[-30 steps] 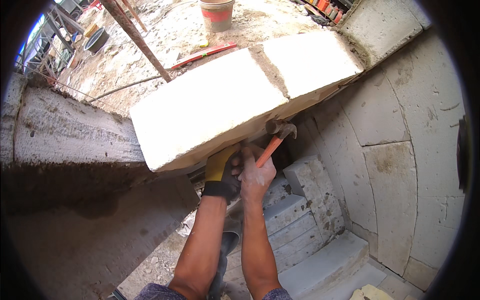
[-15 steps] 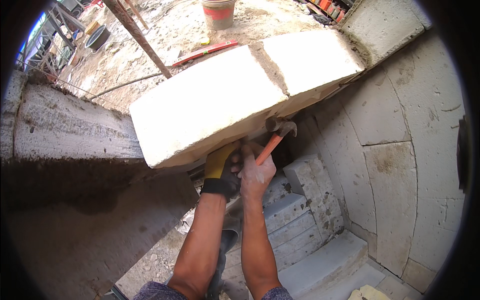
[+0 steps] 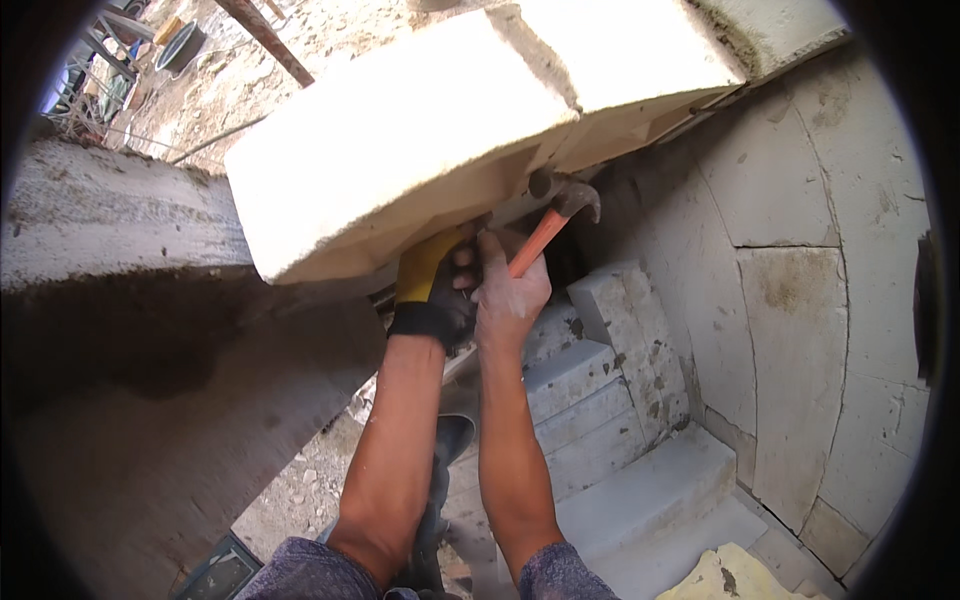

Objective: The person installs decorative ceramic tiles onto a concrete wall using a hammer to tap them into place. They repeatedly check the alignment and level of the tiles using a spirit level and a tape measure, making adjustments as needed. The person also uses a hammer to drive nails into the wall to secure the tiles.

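My right hand [image 3: 513, 300], bare and dusty, is closed round the orange handle of a claw hammer [image 3: 540, 240]. The hammer's dark metal head points up, just under the pale block [image 3: 400, 130]. Pressed close beside it, my left hand [image 3: 432, 285] wears a yellow and black glove with bare fingertips showing. Its fingers are curled at the block's underside; what they hold, if anything, is too small and shaded to name. The sunlit block joins another pale block [image 3: 640, 60] along a mortar seam.
A wall of large pale blocks [image 3: 790, 330] rises on the right. Pale block steps [image 3: 590, 400] lie below my hands. At left are a rough ledge [image 3: 110, 220] and a shaded panel [image 3: 200, 430]. A rusty pole [image 3: 265, 40] and a dark tub [image 3: 181, 47] stand beyond.
The view has tipped downward, so the blocks sit higher in the picture and the red level has left it. Both hands remain together under the block, the hammer still in my right hand.
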Demonstrator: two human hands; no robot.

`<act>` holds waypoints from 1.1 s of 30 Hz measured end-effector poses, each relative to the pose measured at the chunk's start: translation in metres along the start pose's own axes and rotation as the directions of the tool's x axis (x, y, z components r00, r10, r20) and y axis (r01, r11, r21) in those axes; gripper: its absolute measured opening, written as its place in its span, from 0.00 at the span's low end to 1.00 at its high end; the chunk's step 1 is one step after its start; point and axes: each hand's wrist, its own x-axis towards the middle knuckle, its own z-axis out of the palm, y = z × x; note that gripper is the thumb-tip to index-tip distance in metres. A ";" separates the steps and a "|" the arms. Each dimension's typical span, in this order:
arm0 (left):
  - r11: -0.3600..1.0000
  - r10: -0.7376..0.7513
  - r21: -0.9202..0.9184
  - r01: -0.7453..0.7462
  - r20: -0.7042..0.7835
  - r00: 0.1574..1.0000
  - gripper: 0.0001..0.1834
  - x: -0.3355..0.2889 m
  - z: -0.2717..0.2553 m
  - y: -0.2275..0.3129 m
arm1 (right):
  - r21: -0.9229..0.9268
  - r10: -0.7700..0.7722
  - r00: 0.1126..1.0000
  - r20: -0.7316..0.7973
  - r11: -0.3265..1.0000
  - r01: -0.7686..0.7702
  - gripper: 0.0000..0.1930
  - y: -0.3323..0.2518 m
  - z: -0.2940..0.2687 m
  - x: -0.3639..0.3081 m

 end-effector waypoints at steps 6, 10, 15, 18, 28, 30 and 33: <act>0.998 -0.040 -0.053 0.038 -0.028 0.999 0.12 0.003 0.003 0.004 | -0.150 -0.449 0.892 -0.044 0.886 0.439 0.10 0.035 -0.056 -0.026; 1.000 -0.012 0.012 0.012 -0.026 1.000 0.13 0.001 0.005 0.007 | -0.483 -0.511 0.799 0.316 0.639 0.599 0.16 0.041 -0.085 -0.027; 1.000 -0.003 -0.012 0.004 0.037 0.999 0.14 0.003 0.002 0.009 | -0.498 -0.724 0.594 0.352 0.392 0.773 0.12 0.043 -0.077 -0.026; 1.000 -0.002 -0.031 0.004 0.054 0.999 0.14 0.006 0.001 0.005 | -0.517 -0.706 0.621 0.339 0.412 0.750 0.12 0.035 -0.061 -0.018; 0.999 -0.008 -0.050 0.010 0.047 0.999 0.10 0.006 0.001 0.002 | -0.560 -0.609 0.727 0.317 0.499 0.661 0.12 0.062 -0.059 -0.014; 0.999 0.001 -0.034 0.000 0.043 0.999 0.10 0.006 -0.001 0.004 | -0.540 -0.653 0.690 0.314 0.474 0.695 0.11 0.063 -0.055 -0.012; 0.999 -0.008 -0.041 0.009 0.017 1.000 0.10 0.006 0.001 0.004 | -0.486 -0.706 0.613 0.355 0.421 0.766 0.09 0.061 -0.062 -0.015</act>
